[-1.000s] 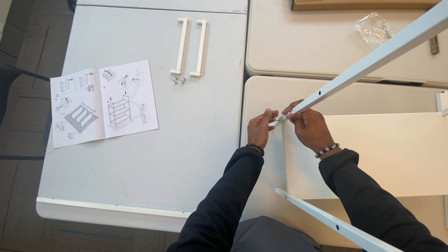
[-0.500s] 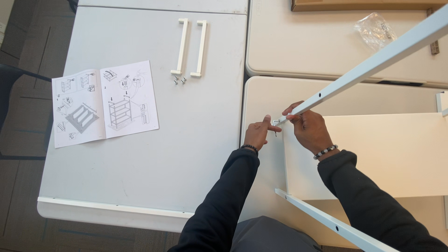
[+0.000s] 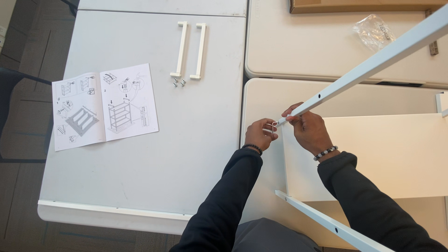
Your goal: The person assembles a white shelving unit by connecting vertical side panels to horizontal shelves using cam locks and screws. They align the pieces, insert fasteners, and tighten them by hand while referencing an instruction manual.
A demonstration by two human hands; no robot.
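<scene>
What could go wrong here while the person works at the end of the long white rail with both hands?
The left hand pinches a small metal piece at the tip of the rail, right at a table edge; if it slips, it may fall into the gap between tables. The right hand grips the rail only near its end, so the long free part could swing. The loose screws beside the handles could roll.

Pale grey tables (image 3: 140,177) pushed together, dark floor (image 3: 18,116), perhaps carpet

Lighting bright, even, diffuse from overhead; shadows faint and soft beneath the right hand (image 3: 310,132). No glare on the tabletops. Focus sharp throughout; edge distortion slight.
</scene>
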